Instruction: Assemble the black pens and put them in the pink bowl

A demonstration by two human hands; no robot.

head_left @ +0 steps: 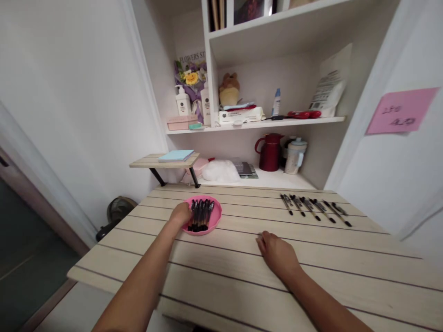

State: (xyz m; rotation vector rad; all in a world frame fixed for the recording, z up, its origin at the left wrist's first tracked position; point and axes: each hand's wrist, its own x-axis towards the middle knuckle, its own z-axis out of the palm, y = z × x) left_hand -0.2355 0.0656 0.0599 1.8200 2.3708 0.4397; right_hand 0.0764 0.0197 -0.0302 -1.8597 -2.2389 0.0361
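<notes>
A pink bowl (214, 220) sits on the wooden table (242, 276) and holds several black pens (200, 214). My left hand (180, 215) is at the bowl's left rim, fingers curled against the pens; whether it grips one is hidden. My right hand (277, 253) rests on the table in the middle, fingers curled under, holding nothing that I can see. A row of several black pens (314, 208) lies loose on the table at the far right.
A small wooden riser (162, 161) with a blue notebook (176, 155) stands at the back left. Behind the table, shelves hold a red jug (270, 152), a white cup (295, 156), bottles, a plush toy and boxes. A pink note (401, 110) hangs on the right wall.
</notes>
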